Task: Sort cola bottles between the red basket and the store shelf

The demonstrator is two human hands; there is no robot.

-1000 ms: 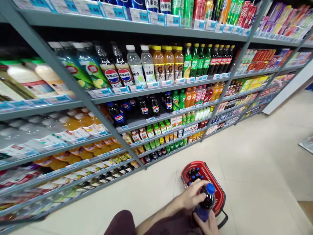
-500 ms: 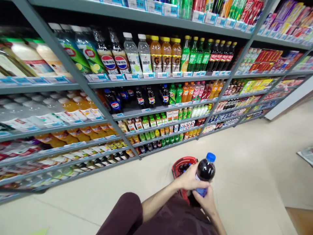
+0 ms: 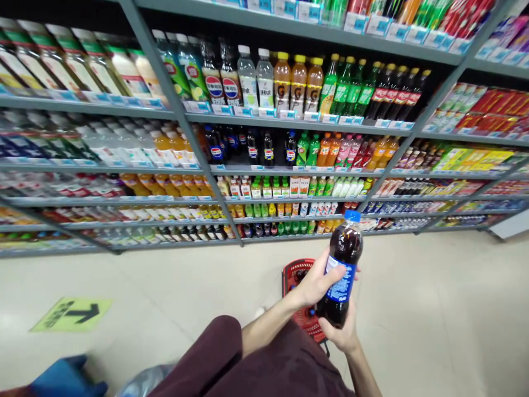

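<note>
A cola bottle [image 3: 346, 245] with a blue cap, dark contents and a blue label is held up in front of me, tilted slightly to the right at its top. My left hand [image 3: 319, 282] wraps round its middle, the thumb lying across the label. Lower down, my right hand [image 3: 344, 330] grips the bottle near its base, with some fingers hidden behind it. Beneath and behind my hands a red shopping basket [image 3: 289, 270] is on the floor, partly covered by my arm and the bottle. Dark bottles with blue caps lie inside it.
Long grey shelves [image 3: 314, 119] packed with drinks run across the far side. Pepsi bottles [image 3: 215, 148] stand on the second row. A yellow arrow sign [image 3: 71, 314] marks the floor at left, near a blue object [image 3: 68, 377] and a clear plastic item [image 3: 149, 380].
The bottle has risen and now shows more of its label. My right hand has shifted to its lower end. The view has turned left, bringing the floor sign and blue object into sight.
</note>
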